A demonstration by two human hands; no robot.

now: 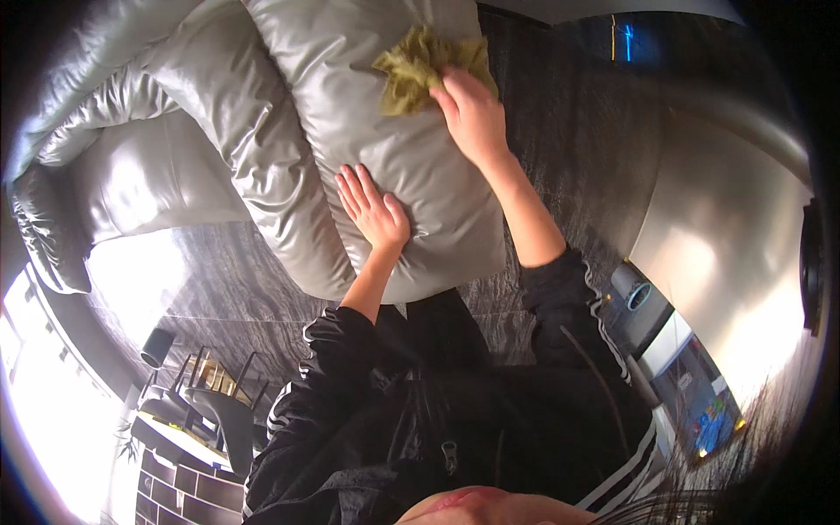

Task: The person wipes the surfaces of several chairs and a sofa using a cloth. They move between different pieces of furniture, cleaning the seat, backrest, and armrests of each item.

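Before me is a puffy grey leather sofa, its padded armrest nearest my body. My left hand lies flat on the armrest's upper surface, fingers slightly apart and holding nothing. Farther along the same armrest, my right hand grips a crumpled olive-green cloth. The cloth is spread partly over the leather, and one corner reaches the armrest's outer edge. My fingertips are partly hidden in its folds.
Dark veined stone flooring runs around the sofa. The seat cushion is at left. Chairs and a table stand at lower left, near a bright window. A dark cylindrical bin stands at right, by a shiny curved wall.
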